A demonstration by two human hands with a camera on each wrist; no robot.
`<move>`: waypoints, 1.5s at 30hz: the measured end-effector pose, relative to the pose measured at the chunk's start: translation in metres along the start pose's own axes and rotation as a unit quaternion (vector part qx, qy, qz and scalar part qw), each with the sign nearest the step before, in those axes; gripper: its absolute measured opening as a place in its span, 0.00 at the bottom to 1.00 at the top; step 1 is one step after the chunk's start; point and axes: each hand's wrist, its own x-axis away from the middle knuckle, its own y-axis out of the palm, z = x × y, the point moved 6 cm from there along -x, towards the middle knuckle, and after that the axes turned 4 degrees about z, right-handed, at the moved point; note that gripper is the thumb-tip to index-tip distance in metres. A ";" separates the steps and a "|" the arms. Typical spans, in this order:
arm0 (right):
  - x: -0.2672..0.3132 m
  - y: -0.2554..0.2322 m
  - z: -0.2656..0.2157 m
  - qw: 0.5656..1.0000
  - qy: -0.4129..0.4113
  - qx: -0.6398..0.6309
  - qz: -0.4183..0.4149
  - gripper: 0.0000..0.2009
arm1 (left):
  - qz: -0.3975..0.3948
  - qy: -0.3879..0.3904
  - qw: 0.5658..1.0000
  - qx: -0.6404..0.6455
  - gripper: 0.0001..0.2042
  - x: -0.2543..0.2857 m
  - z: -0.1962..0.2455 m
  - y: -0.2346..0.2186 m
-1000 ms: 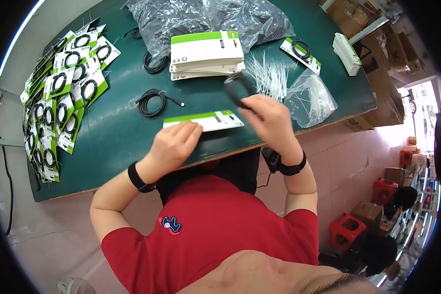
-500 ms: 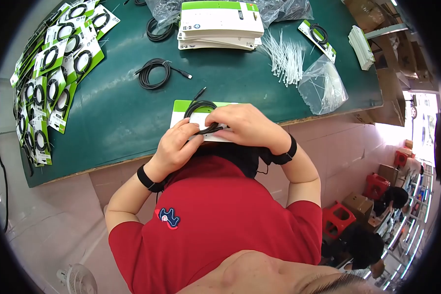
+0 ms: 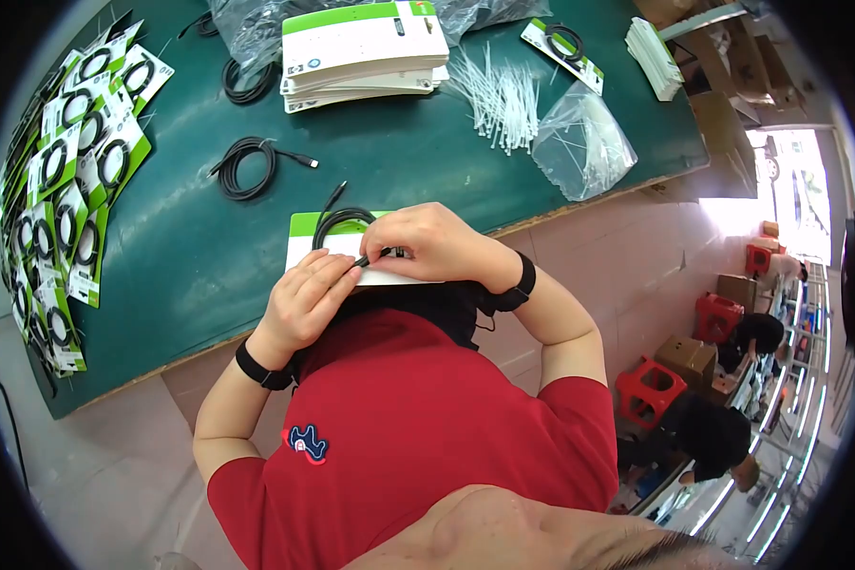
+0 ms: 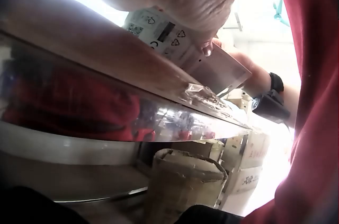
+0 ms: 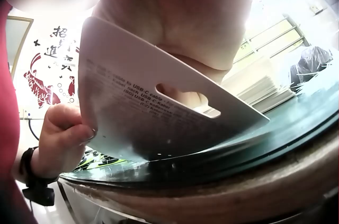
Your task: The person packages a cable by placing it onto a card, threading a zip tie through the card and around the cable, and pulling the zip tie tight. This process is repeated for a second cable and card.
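Your left hand (image 3: 304,299) pinches the near edge of one green-and-white card (image 3: 300,251); your right-hand grip (image 3: 427,242) pinches one black cable (image 3: 340,215), which now lies coiled on that card (a second ago you held it in the air beside it). Beyond, on the tabletop (image 3: 180,256): one loose coil (image 3: 273,166), one clear bag (image 3: 584,147), one pile of zip ties (image 3: 499,104), one card stack (image 3: 366,52).

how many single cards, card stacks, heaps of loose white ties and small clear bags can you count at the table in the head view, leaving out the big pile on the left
Single cards: 2 (near card, far card)
Card stacks: 2 (large stack, small stack)
Heaps of loose white ties: 1 (heap)
Small clear bags: 1 (bag)
Total: 6
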 end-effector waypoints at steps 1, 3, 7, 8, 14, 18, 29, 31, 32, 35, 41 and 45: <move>0.001 -0.001 -0.001 1.000 -0.004 -0.006 0.001 0.06 | -0.003 0.002 1.000 -0.003 0.14 0.000 0.000 -0.001; 0.002 -0.009 -0.004 1.000 -0.005 0.000 0.007 0.06 | -0.008 0.005 1.000 -0.013 0.13 0.000 0.001 -0.002; 0.003 -0.038 0.001 0.998 -0.011 0.048 0.039 0.05 | -0.016 0.013 1.000 -0.011 0.13 -0.003 0.002 -0.002; 0.005 -0.054 0.008 0.994 -0.011 0.091 0.062 0.05 | -0.015 0.014 1.000 -0.010 0.13 -0.003 0.001 -0.003; 0.026 -0.123 0.064 0.886 0.048 0.460 0.037 0.04 | -0.020 0.008 1.000 -0.001 0.13 -0.005 0.003 -0.004; 0.029 -0.130 0.085 0.858 0.048 0.510 -0.008 0.03 | -0.019 0.007 1.000 0.006 0.13 -0.006 0.002 -0.004; 0.015 -0.150 0.049 0.919 -0.047 0.353 0.166 0.05 | -0.015 0.009 1.000 0.013 0.14 -0.020 0.000 -0.010; 0.011 -0.158 0.038 0.941 -0.011 0.244 0.236 0.05 | -0.012 0.012 1.000 0.010 0.14 -0.028 -0.001 -0.013; 0.012 -0.166 0.036 0.944 0.028 0.130 0.302 0.06 | -0.010 0.013 1.000 0.007 0.14 -0.032 -0.001 -0.015; 0.013 -0.171 0.033 0.925 0.082 -0.074 0.363 0.06 | -0.030 -0.061 0.997 0.031 0.11 -0.046 -0.012 -0.017; 0.008 -0.159 0.017 0.870 0.143 -0.333 0.334 0.06 | -0.023 -0.133 0.986 0.097 0.07 -0.074 -0.041 -0.022; 0.005 -0.161 0.001 0.890 0.048 -0.312 0.330 0.03 | -0.058 -0.175 0.973 0.139 0.05 -0.089 -0.063 -0.018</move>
